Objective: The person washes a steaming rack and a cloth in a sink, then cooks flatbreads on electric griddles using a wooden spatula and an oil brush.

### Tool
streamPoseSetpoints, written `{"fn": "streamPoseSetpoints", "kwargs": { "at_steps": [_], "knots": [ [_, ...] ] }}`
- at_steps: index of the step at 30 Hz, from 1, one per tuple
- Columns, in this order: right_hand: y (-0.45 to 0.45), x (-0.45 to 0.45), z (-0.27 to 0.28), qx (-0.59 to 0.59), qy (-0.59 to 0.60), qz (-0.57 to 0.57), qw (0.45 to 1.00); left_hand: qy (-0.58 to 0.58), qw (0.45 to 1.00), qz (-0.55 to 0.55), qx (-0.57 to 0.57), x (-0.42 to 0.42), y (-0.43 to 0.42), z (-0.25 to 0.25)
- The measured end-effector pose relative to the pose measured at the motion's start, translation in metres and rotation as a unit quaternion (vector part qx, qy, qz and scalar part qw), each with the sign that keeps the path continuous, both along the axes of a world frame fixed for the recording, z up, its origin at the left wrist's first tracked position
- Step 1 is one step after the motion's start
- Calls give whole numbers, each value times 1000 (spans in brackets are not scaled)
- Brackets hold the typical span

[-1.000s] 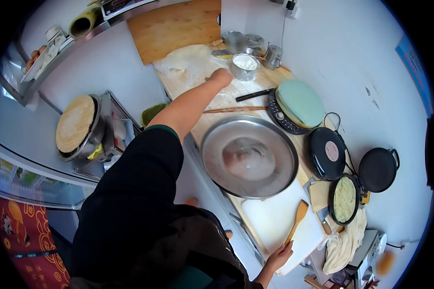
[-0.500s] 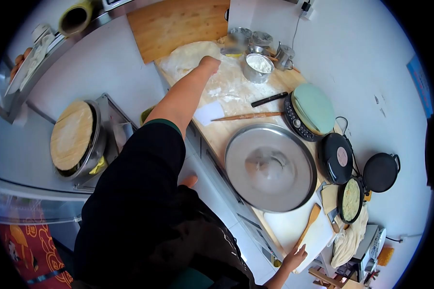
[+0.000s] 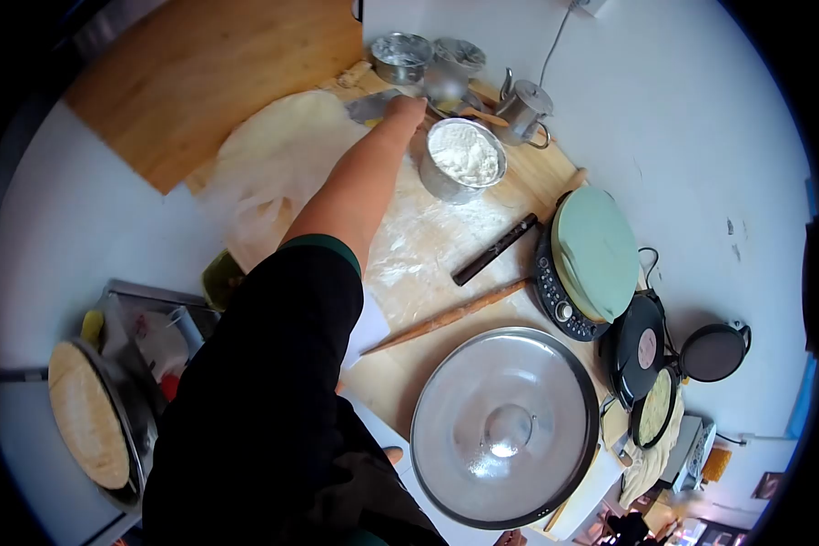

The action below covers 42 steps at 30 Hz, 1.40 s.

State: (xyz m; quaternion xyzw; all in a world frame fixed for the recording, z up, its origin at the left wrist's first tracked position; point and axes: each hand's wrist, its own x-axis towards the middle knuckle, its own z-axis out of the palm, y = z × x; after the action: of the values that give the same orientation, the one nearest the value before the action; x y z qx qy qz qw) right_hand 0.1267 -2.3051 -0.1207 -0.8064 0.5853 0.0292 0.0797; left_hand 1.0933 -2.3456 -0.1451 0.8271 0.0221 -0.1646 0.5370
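My left hand [image 3: 407, 111] reaches to the far end of the floury wooden board. Its fingers are closed at a flat grey metal blade [image 3: 371, 107], with the handle end hidden under the hand. A rolled-out sheet of dough [image 3: 291, 127] lies left of the hand. Just right of my forearm stands a metal pot of flour [image 3: 464, 156]. Only a sliver of my right hand [image 3: 511, 539] shows, below the large round metal lid [image 3: 491, 391]. A wooden spatula [image 3: 560, 515] lies partly hidden under that lid's right edge; my right hand is apart from it.
Metal bowls [image 3: 400, 59] and a metal teapot [image 3: 525, 109] stand along the wall. A dark stick [image 3: 496, 248] and a long rolling pin [image 3: 446, 317] lie on the board. Right are a green-lidded electric pan [image 3: 596, 255] and a black griddle [image 3: 635, 350]. A round wooden lid [image 3: 86, 414] is at left.
My view has moved closer to the floury board. My left hand has gone farther in, to the metal blade. My right hand has withdrawn from the spatula toward the bottom edge.
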Motion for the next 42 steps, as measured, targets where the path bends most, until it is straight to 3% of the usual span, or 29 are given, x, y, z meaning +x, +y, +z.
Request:
{"fn": "streamPoseSetpoints", "kwargs": {
  "at_steps": [3, 5, 7, 10, 12, 14, 17, 18, 22, 26, 29, 31, 36, 37, 38, 42],
  "knots": [
    [17, -6, -13, 24, 21, -43, 999, 32, 998, 42, -33, 3, -15, 1],
    [28, -18, -20, 41, 25, -57, 997, 50, 998, 11, -45, 23, -27, -20],
    [38, -31, -29, 53, 22, -67, 996, 78, 993, 14, -89, 12, -23, -4],
    [50, -45, -39, 68, 15, -76, 995, 53, 998, 11, -39, 57, -48, -48],
    [58, -54, -41, 73, 11, -80, 994, 104, 989, 45, -100, 64, -55, -59],
    [63, -61, -47, 70, 10, -75, 995, 202, 938, 106, -259, 68, -61, -64],
    [73, -64, -49, 64, 8, -75, 995, 82, 983, 11, -162, 30, -31, -20],
    [76, -66, -50, 70, 3, -82, 994, 81, 984, -9, -157, 50, -42, -47],
    [86, -49, -34, 24, -12, 3, 1000, 148, 962, 54, -223, 22, -38, 1],
    [92, -23, -18, 59, -9, -51, 997, 135, 942, 93, -293, 22, -27, 16],
    [93, 4, 4, 72, -37, -60, 995, 146, 928, 33, -342, 29, -7, 24],
    [87, 28, 24, 63, -21, -83, 994, 117, 946, 17, -302, 20, 5, 46],
    [28, 45, 55, -135, -60, -74, 986, 27, 958, -78, -273, -37, 35, 98],
    [11, 36, 52, -193, -127, -30, 972, 6, 958, -111, -265, -53, 39, 108],
    [-4, 48, 63, -181, -171, -68, 966, -9, 954, -155, -258, -74, 39, 119],
    [-45, 134, 153, -203, -248, 25, 947, 36, 905, -334, -260, -204, 19, 178]
  ]
}}
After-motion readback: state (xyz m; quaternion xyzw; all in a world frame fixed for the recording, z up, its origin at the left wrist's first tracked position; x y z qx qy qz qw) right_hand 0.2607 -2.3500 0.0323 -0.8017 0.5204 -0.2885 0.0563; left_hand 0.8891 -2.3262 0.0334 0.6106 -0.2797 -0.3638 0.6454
